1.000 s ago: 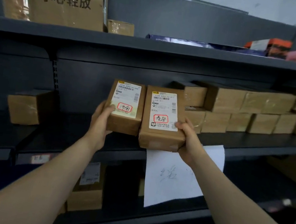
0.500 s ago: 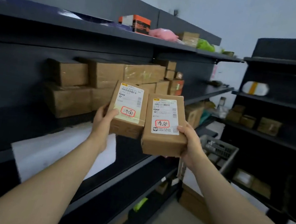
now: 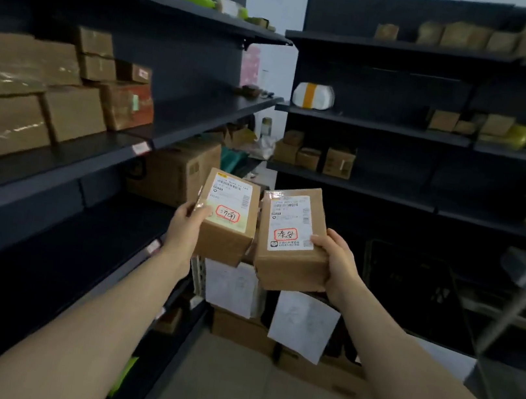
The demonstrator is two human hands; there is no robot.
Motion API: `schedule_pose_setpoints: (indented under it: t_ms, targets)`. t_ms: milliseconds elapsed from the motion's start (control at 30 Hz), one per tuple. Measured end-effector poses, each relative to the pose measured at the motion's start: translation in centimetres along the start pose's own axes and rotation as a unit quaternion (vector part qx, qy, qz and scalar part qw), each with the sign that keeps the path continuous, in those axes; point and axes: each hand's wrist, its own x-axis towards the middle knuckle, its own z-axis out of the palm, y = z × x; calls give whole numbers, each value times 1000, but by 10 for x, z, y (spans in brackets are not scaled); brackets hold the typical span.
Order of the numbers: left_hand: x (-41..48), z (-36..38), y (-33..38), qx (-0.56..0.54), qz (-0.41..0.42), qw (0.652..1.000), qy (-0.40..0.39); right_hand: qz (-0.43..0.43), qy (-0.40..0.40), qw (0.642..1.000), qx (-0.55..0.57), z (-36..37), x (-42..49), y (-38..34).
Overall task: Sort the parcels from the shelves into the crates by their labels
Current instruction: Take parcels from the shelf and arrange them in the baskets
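Head view: a small brown cardboard parcel point(image 3: 227, 224) is gripped at its lower left corner by the left hand point(image 3: 184, 227), thumb on its top face. Just beside it, a second brown cardboard parcel point(image 3: 289, 264) is grasped at its lower right edge by the right hand point(image 3: 339, 263). Both are held up in mid-air, their white labels with red-circled handwriting facing up. White paper sheets point(image 3: 302, 325) hang below them. Dark metal shelves point(image 3: 66, 159) on the left carry brown boxes point(image 3: 3, 126).
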Motion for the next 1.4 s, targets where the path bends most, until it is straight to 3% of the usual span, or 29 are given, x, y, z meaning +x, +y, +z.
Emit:
schedule_pose_setpoints:
  t_ms: [433, 600, 833, 1067, 1233, 1400]
  targets:
    - [206, 98, -69, 108, -36, 993, -20, 27, 252, 967, 5, -73, 194, 4]
    - [287, 157, -104, 142, -62, 984, -84, 71, 303, 950, -20, -88, 276, 14]
    - [358, 241, -172, 214, -112, 958, -154, 153, 269, 947, -88, -126, 365, 61]
    - [416, 290, -243, 192, -139, 963, -125, 251, 148, 945, -151, -152, 456, 136]
    - [434, 318, -295, 157, -132, 972, -119, 329, 59, 932, -142, -156, 492, 187]
    - [438, 329, -329, 162, -81, 975, -132, 407, 59, 906, -102, -150, 505, 240]
